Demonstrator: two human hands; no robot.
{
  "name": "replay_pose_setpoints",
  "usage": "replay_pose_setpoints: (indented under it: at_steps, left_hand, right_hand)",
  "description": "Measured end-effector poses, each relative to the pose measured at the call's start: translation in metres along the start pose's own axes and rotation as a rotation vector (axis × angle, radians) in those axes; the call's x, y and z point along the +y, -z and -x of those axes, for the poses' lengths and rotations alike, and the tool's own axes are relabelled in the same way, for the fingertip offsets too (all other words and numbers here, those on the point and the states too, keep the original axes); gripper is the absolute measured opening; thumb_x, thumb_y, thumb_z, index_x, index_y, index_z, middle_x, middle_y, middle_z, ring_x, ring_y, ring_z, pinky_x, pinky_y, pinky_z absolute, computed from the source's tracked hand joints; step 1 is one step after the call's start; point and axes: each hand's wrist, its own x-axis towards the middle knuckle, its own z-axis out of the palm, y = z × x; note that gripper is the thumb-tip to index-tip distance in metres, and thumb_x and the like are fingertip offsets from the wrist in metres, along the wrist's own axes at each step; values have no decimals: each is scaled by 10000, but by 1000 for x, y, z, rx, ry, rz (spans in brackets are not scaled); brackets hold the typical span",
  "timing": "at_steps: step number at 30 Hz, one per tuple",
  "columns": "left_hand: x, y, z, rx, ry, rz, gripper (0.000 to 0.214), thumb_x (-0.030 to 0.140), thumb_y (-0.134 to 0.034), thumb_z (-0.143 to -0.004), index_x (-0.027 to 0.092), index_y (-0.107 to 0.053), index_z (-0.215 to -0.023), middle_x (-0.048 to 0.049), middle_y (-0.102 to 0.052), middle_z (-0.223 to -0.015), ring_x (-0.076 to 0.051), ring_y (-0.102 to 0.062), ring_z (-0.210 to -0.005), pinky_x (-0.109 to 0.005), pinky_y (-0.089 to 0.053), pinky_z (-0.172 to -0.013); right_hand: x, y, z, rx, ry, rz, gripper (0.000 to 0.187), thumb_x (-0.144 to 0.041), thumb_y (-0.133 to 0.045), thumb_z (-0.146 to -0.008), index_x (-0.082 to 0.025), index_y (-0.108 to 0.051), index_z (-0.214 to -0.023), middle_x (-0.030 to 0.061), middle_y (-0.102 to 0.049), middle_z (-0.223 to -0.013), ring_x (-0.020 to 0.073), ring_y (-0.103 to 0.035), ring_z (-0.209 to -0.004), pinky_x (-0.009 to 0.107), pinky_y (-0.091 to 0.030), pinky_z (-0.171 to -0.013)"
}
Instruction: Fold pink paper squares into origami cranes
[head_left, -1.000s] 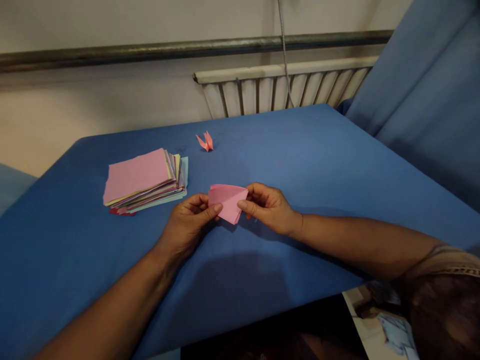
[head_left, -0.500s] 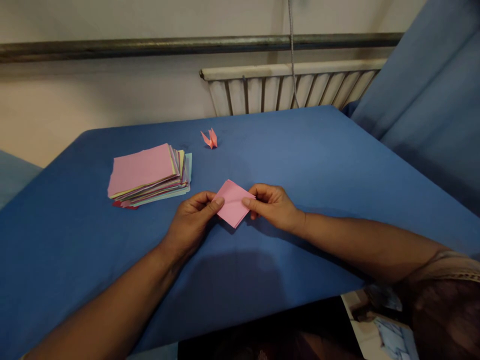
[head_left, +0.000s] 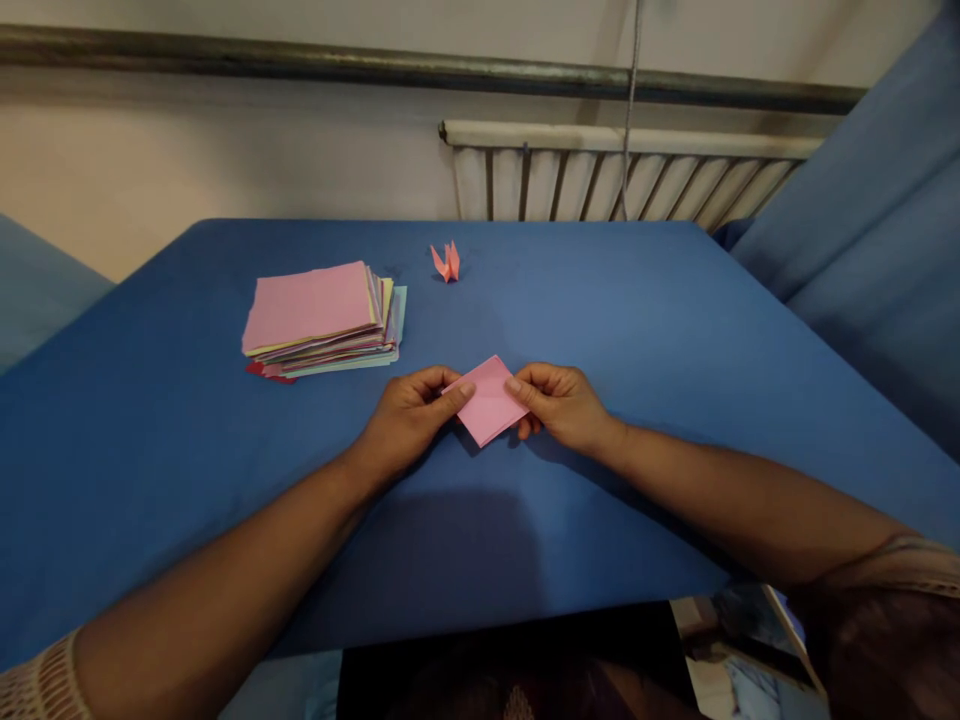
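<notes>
A small folded square of pink paper is held just above the blue table, turned so one corner points toward me. My left hand pinches its left corner, thumb on top and fingers underneath. At the right corner, my right hand grips the paper the same way, with some fingertips showing below its edge. Layered edges are visible along the paper's lower right side. Beyond my hands stands a small pink origami figure with pointed tips.
A thick stack of coloured paper, pink on top, lies at the left of the blue-covered table. A red piece pokes out beneath it. Behind are a metal pipe and a radiator; a blue curtain hangs at right.
The camera view has shifted, so the table and stack appear farther right and higher. Both hands still hold the pink paper, which is turned slightly; the right thumb sits nearer its upper edge.
</notes>
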Motion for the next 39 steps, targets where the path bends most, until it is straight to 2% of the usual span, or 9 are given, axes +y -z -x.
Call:
replay_pose_setpoints:
  at_steps: [2,6,8,12,17,21,26,31,39]
  left_hand:
    - [-2,-1,-1,16,-6,49,269,434,-726,-792,168,-700,-822,-8,-638,-722,-127,-545,-653,-246,-425,-635]
    - [1,-1,0,2,-89,87,429,392,-718,-813,220,-665,-1203,18,-618,-698,-124,-538,-635,-239,-435,-636]
    - [3,0,3,-18,-139,40,457,373,-704,-827,243,-647,-1262,6,-641,-746,-129,-551,-662,-242,-447,-654]
    - [10,0,9,-118,-185,-72,291,335,-685,-828,223,-748,-1089,-43,-678,-893,-146,-560,-740,-249,-445,-681]
    - [18,1,12,-148,-119,-13,302,275,-733,-734,199,-757,-1025,-7,-591,-702,-121,-445,-594,-234,-358,-547]
    - [14,6,10,-86,-124,-10,243,258,-695,-735,205,-772,-959,-23,-623,-728,-143,-480,-624,-248,-383,-568]
    - [10,11,7,-20,-168,-49,248,240,-681,-722,215,-778,-949,-50,-670,-836,-178,-529,-710,-274,-420,-609]
    - [11,13,6,-41,-153,6,295,228,-697,-699,205,-760,-986,-47,-665,-838,-167,-538,-719,-274,-425,-640]
    - [11,8,6,-93,-81,116,384,253,-800,-669,192,-712,-1038,-43,-686,-873,-160,-602,-761,-252,-466,-676]
  right_hand:
    - [0,-1,0,4,1,-12,380,-545,-661,-810,-182,-579,-732,-45,-601,-492,80,-540,-396,202,-382,-395]
    - [1,-2,-1,62,13,-20,405,-570,-673,-794,-187,-573,-713,-46,-594,-473,78,-518,-378,207,-392,-392]
    - [1,-1,-2,109,28,-21,415,-580,-670,-795,-188,-572,-703,-46,-582,-461,77,-503,-371,211,-397,-393]
    - [0,1,-2,151,43,-32,423,-584,-665,-797,-182,-583,-698,-40,-587,-468,76,-507,-378,213,-399,-400]
    - [-1,-1,1,61,29,-72,380,-556,-657,-810,-182,-591,-798,-43,-623,-487,90,-556,-396,216,-419,-419]
    - [1,-3,5,32,82,-61,324,-457,-644,-844,-187,-583,-1011,-54,-651,-537,103,-601,-455,234,-459,-478]
    - [1,-2,11,40,220,-26,500,-330,-604,-887,-255,-436,-1352,-65,-651,-672,110,-639,-598,259,-489,-580]
    - [1,-1,13,-50,328,0,403,-273,-619,-882,-288,-526,-1274,8,-650,-969,117,-646,-774,316,-520,-762]
    - [5,-4,9,-21,309,-65,363,-309,-655,-870,-271,-537,-1211,19,-656,-965,127,-635,-799,321,-537,-790]
